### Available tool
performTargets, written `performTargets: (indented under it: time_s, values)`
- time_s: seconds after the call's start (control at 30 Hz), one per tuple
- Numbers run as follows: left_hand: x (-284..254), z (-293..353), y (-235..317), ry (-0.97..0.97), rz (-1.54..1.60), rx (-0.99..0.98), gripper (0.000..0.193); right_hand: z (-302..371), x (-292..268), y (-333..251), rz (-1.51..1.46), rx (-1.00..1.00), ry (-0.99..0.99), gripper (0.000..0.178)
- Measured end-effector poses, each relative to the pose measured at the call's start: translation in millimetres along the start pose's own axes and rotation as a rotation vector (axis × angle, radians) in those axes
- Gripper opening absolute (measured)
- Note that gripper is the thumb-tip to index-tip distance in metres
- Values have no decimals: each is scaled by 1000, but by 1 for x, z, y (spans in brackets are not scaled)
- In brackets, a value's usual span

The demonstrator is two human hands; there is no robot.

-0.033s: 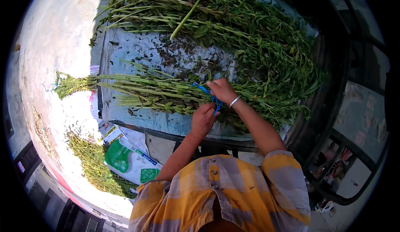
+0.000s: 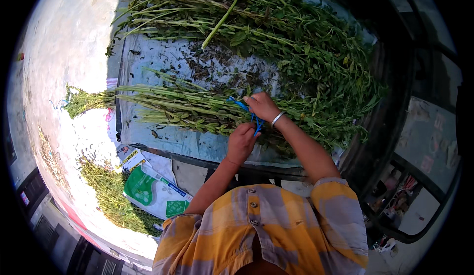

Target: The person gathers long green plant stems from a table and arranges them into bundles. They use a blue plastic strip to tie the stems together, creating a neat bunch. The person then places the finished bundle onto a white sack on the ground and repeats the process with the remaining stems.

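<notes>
A bundle of green plant stalks (image 2: pixel 182 108) with seed pods lies across the near part of the flat bed, cut ends to the left and leafy tops to the right. A blue plastic cord (image 2: pixel 238 102) crosses over the bundle near its middle. My left hand (image 2: pixel 242 140) is closed on the cord at the bundle's near side. My right hand (image 2: pixel 262 106), with a silver bangle at the wrist, pinches the cord on top of the stalks, farther away. How the cord runs beneath the bundle is hidden.
A larger heap of stalks (image 2: pixel 237 18) covers the far side of the bed (image 2: pixel 143 62), with fallen leaves between. Lower left are another plant pile (image 2: pixel 111 196), a small tied bundle (image 2: pixel 86 99) and a green-and-white sack (image 2: pixel 153 188). Dark metal rails (image 2: pixel 395 77) edge the right.
</notes>
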State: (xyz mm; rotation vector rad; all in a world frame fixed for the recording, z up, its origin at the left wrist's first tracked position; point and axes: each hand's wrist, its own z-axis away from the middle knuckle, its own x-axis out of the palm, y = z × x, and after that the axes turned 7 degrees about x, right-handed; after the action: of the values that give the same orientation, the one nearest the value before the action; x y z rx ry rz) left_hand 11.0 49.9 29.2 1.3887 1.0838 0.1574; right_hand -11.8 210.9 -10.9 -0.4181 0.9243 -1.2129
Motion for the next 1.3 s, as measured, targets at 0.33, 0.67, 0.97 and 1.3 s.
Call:
performTargets:
  time_s: [0.33, 0.67, 0.97, 1.3]
  values:
    - [-2, 24, -14, 18, 220, -198, 12, -10, -20, -1, -300, 324, -101, 46]
    - [-30, 29, 54, -48, 343, -52, 14, 68, -80, -69, -171, -110, -184, 45]
    - [-35, 51, 15, 58, 129, -153, 10, 11, -23, -83, 73, -289, -254, 47]
    - [-22, 95, 9, 57, 206, -333, 11, -27, 36, -10, -354, 162, -293, 49]
